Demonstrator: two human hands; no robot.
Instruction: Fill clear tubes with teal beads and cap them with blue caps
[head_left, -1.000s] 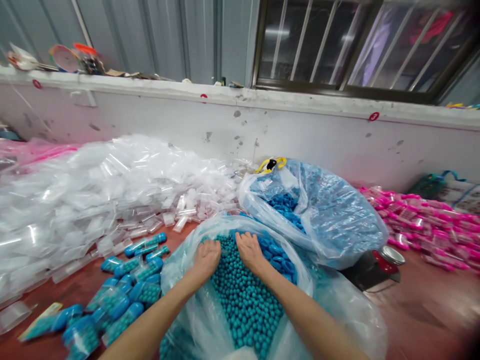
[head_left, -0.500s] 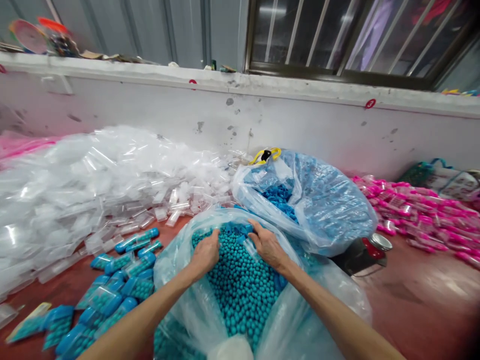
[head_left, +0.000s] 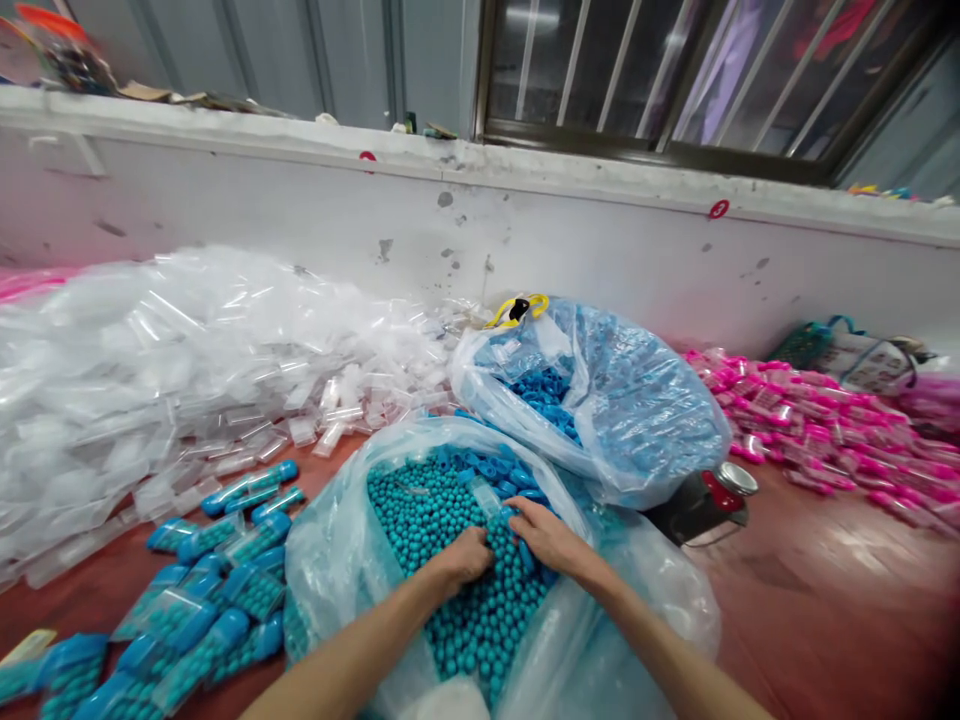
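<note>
Teal beads [head_left: 420,505] fill an open, translucent plastic bag [head_left: 330,540] in front of me, with blue plastic caps [head_left: 495,470] heaped at its far right side. My left hand [head_left: 466,556] is closed among the beads; its fingertips are partly buried, so what they hold is hidden. Just to the right, my right hand [head_left: 551,537] has its thumb and fingers closed around a blue cap [head_left: 513,513]. A small clear plastic case [head_left: 486,497] touches or lies just beyond those fingertips.
Bead-filled cases with blue caps [head_left: 180,615] lie at left. Behind them rises a heap of clear cases [head_left: 225,350]. A second bag [head_left: 637,400] holds blue caps. A dark jar-like container [head_left: 701,505] with a metal lid and pink cases [head_left: 810,420] are at right.
My left hand has moved right and down from the bag's far left side into the beads. My right hand is slightly lower, now at a blue cap. The view has shifted a little.
</note>
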